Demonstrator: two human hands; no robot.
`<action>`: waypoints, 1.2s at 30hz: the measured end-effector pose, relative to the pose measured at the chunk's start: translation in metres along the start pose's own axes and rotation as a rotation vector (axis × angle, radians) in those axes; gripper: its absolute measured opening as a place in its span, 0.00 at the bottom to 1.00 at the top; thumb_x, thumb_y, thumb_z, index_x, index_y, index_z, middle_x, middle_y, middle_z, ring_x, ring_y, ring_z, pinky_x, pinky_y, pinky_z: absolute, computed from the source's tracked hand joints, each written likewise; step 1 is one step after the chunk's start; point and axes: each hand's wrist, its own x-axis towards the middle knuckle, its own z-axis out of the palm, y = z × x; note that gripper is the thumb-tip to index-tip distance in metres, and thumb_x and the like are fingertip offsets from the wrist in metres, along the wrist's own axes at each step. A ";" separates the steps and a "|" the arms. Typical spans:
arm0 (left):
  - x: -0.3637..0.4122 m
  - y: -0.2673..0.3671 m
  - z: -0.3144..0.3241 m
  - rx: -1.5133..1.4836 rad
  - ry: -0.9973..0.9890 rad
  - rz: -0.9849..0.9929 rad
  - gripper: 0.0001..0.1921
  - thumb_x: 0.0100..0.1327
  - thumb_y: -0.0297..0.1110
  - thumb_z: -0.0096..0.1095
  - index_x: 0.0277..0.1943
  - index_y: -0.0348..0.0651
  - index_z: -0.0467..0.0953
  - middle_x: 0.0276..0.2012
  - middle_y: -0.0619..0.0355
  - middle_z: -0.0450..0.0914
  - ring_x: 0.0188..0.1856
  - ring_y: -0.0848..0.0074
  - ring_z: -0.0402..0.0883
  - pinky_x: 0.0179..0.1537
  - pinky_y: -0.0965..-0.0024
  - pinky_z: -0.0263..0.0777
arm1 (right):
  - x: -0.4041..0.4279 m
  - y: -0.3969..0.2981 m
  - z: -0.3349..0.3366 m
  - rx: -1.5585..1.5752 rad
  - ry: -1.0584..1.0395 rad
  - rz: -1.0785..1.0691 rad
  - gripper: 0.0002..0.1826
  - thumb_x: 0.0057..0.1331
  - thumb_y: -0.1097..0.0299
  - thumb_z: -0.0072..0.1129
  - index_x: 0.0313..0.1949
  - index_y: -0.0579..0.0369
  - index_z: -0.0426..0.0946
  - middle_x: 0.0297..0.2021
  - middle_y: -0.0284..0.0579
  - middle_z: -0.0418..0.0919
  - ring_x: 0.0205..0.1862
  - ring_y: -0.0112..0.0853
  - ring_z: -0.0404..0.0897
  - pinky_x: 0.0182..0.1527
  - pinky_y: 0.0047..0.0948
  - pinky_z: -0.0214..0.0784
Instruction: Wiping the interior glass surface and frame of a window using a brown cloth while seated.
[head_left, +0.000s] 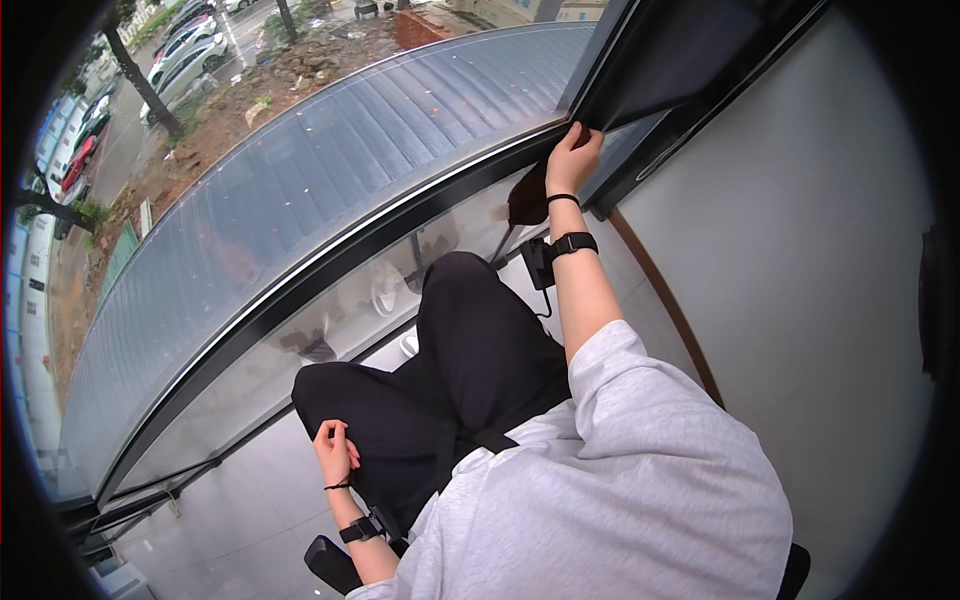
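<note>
My right hand (576, 161) is raised at the window's right corner, thumb and fingers pinched around a dark brown piece (583, 135) that looks like cloth. It touches the area where the dark window frame (487, 169) meets the upright. Below that hand, a wider dark brown shape (531, 196) shows against the lower glass; whether it is the same piece or a reflection is unclear. My left hand (336, 452) lies by my left thigh (360, 409), fingers loosely curled with nothing seen in it.
I am seated, with chair armrests (330, 564) at my sides. A plain wall (787, 225) with a brown skirting board (667, 307) is on the right. Beyond the glass lie a ribbed metal roof (337, 150), trees and parked cars (184, 60). Tiled floor (255, 517) shows at the lower left.
</note>
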 end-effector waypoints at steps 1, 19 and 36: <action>0.000 -0.001 -0.001 -0.008 -0.002 -0.002 0.08 0.67 0.35 0.45 0.35 0.41 0.66 0.09 0.59 0.68 0.06 0.83 0.62 0.06 0.83 0.51 | 0.003 0.003 -0.005 0.019 -0.092 -0.083 0.11 0.63 0.59 0.47 0.34 0.54 0.66 0.24 0.51 0.78 0.29 0.49 0.78 0.28 0.44 0.68; 0.000 0.000 0.001 -0.044 0.021 0.065 0.09 0.67 0.37 0.47 0.36 0.42 0.67 0.10 0.61 0.68 0.06 0.83 0.62 0.07 0.83 0.53 | 0.006 0.014 -0.038 0.044 -0.167 -0.267 0.10 0.61 0.61 0.50 0.32 0.54 0.66 0.23 0.54 0.76 0.29 0.54 0.75 0.29 0.46 0.66; -0.013 0.003 0.001 -0.032 0.119 -0.021 0.07 0.63 0.33 0.50 0.33 0.39 0.72 0.10 0.58 0.71 0.08 0.82 0.67 0.09 0.80 0.55 | 0.007 -0.146 -0.070 0.661 -0.365 -0.381 0.06 0.60 0.74 0.53 0.35 0.60 0.69 0.24 0.37 0.73 0.26 0.22 0.72 0.32 0.20 0.65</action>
